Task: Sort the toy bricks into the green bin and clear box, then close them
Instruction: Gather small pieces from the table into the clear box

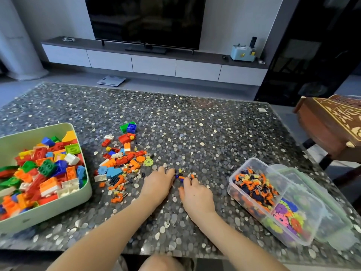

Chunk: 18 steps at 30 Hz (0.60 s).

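Both hands lie palm down on the table, close together, fingers bent toward a few tiny bricks lying between their tips. The left hand has its fingertips at the left edge of that cluster. The right hand curves its fingers over the near right side of it. I cannot tell whether either hand pinches a piece or only touches them.

Just left of the left hand and a little ahead of it lies the loose pile: red, orange, blue and white bricks mixed with tiny orange and dark ones. 3 flower discs lie in it, 1 orange, 1 yellow-green and 1 blue. Farther ahead, a green brick and a blue brick sit touching.

Well left of the left hand stands the green bin, open and heaped with big bricks in red, orange, green, blue, yellow and white.

Right of the right hand stands the clear box, open. Its far end holds tiny orange, dark and pale bricks. Its near end holds coloured discs. Its lid, clear with a green edge, lies against the box's right side, partly behind it.

Far right of the hands, a carved wooden box pokes in beyond the table edge.
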Available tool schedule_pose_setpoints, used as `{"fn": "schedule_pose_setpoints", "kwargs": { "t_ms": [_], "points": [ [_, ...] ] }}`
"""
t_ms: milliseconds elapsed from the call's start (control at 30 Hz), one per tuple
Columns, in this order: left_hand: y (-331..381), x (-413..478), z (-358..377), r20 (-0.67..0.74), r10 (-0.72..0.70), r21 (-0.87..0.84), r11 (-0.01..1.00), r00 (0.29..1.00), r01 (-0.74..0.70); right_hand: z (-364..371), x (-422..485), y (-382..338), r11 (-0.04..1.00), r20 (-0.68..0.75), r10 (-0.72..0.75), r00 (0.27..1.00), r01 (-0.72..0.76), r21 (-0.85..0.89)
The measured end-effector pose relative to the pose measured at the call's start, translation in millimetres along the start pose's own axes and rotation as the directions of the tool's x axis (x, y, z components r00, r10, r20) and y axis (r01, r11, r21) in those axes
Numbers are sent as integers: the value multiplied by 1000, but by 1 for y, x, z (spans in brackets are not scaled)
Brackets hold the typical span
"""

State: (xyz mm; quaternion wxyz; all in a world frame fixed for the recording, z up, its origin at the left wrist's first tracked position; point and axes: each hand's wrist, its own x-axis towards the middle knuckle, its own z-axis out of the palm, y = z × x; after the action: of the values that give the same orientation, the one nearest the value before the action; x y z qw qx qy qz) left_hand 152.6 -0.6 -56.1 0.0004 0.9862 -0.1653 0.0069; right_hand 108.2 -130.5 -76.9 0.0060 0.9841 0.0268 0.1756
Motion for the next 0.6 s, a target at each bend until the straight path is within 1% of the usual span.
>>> {"fn": "schedule_pose_setpoints", "kwargs": {
  "t_ms": [200, 267, 400, 467, 500, 533, 567, 600],
  "points": [
    [5, -5, -1, 38, -69, -32, 997, 997, 70, -6, -9, 7, 999, -44, -53, 998, 53, 12],
    [5, -4, -4, 40, -100, -53, 993, 994, 102, -7, -8, 4, 999, -7, -43, 999, 43, -7],
    [3, 3, -10, 60, -222, -112, 967, 973, 227, -2, -2, -5, 1000, 88, 25, 996, -25, -1],
    [-1, 7, -14, 86, -304, -199, 928, 949, 315, -1, -1, -5, 999, 130, 33, 991, -38, 32],
    [-4, 9, -15, 115, -362, -314, 870, 925, 379, -2, 0, -5, 998, 152, 24, 988, -31, 45],
    [-8, 10, -19, 142, -417, -463, 773, 898, 433, -3, 1, -5, 998, 163, 8, 987, -17, 53],
    [-14, 11, -21, 199, -454, -613, 634, 869, 472, -3, 1, -6, 998, 168, -7, 986, -2, 57],
    [-18, 13, -22, 263, -469, -719, 488, 843, 496, -4, 1, -7, 998, 176, -17, 984, 6, 60]
  ]
}}
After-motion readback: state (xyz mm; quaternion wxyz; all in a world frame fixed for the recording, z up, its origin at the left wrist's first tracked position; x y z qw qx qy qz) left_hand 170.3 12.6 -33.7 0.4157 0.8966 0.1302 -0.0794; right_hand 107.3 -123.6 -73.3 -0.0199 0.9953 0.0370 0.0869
